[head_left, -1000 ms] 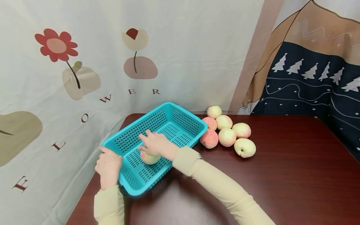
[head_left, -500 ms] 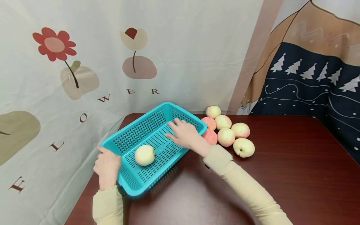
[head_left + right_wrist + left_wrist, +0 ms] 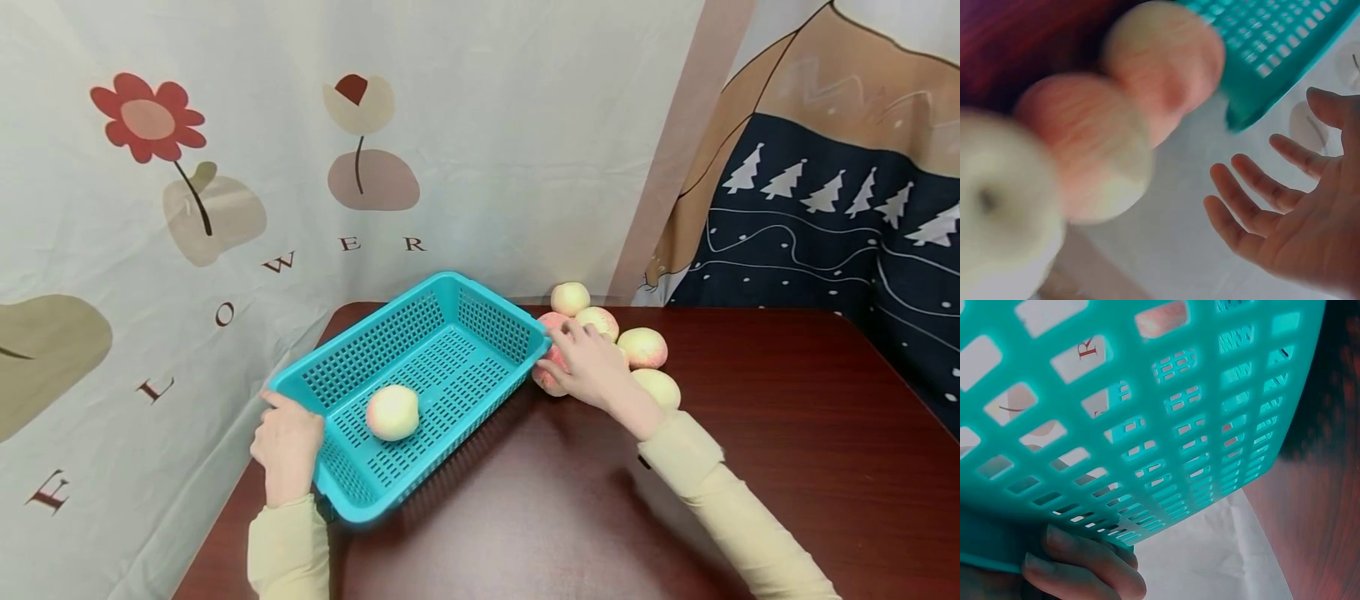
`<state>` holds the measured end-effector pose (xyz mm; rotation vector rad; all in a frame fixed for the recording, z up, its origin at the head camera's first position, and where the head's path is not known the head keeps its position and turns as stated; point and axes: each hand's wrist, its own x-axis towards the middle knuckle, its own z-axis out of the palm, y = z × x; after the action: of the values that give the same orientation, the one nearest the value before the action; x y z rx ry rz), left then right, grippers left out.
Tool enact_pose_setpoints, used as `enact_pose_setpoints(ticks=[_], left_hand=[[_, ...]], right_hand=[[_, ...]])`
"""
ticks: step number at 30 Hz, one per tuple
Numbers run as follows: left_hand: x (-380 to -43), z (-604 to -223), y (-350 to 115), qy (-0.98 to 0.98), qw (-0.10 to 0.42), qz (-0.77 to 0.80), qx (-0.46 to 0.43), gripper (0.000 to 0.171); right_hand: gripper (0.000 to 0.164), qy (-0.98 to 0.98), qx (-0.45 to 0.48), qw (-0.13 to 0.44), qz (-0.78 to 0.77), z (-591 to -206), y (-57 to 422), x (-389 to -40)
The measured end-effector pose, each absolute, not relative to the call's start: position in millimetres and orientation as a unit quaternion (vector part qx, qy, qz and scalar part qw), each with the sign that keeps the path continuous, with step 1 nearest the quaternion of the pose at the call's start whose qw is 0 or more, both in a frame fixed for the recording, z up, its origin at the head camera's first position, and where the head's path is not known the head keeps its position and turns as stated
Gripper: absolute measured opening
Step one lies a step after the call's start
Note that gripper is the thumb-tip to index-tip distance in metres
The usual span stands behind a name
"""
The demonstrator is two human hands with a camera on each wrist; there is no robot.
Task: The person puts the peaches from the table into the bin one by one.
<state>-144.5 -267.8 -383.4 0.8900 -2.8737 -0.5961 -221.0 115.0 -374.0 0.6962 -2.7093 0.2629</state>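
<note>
A turquoise plastic basket [image 3: 468,367] with perforated walls stands at the left of the table, one peach [image 3: 392,412] lying on its floor. My left hand [image 3: 287,442] grips the rim at its near left end; in the left wrist view the fingers [image 3: 1094,569] curl at the rim's underside. Beyond the opposite end my right hand [image 3: 588,367] hovers over a cluster of peaches, partly hiding a red one [image 3: 553,381]. The right wrist view shows that hand [image 3: 1300,206] with fingers spread and loosely bent, holding nothing, beside blurred peaches [image 3: 1094,147].
Around the right hand lie several more pale and pink peaches, one at the back [image 3: 570,297] near the curtain and two to the right [image 3: 643,347]. A patterned curtain [image 3: 510,167] hangs behind the dark red table [image 3: 787,433].
My right hand has let go of the peach inside the basket and moved right, out over the rim to the cluster of peaches. The left hand keeps its grip on the basket.
</note>
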Motion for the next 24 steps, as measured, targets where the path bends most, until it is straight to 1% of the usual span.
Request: enact_pose_setpoints(ticks=[7, 11, 15, 18, 24], left_hand=[[-144.2, -383.9, -267.8, -0.936, 0.039, -0.193, 0.291, 0.076], [-144.5, -383.6, -267.7, -0.937, 0.042, -0.192, 0.287, 0.076], [-145.2, -383.4, -267.4, -0.937, 0.04, -0.192, 0.289, 0.077], [-145.1, -383.7, -267.6, -0.937, 0.04, -0.191, 0.288, 0.077], [-145.1, -384.5, -268.4, -0.936, 0.04, -0.193, 0.292, 0.078]], right_hand=[[0.048, -0.969, 0.182, 0.149, 0.068, -385.2, 163.7, -211.7], [0.049, -0.974, 0.164, 0.143, 0.059, -392.4, 184.4, -204.5], [0.045, -0.976, 0.155, 0.144, 0.057, -401.8, 199.2, -196.7], [0.045, -0.976, 0.149, 0.147, 0.055, -409.7, 207.7, -193.0], [0.055, -0.973, 0.153, 0.167, 0.049, -423.7, 218.7, -192.1]])
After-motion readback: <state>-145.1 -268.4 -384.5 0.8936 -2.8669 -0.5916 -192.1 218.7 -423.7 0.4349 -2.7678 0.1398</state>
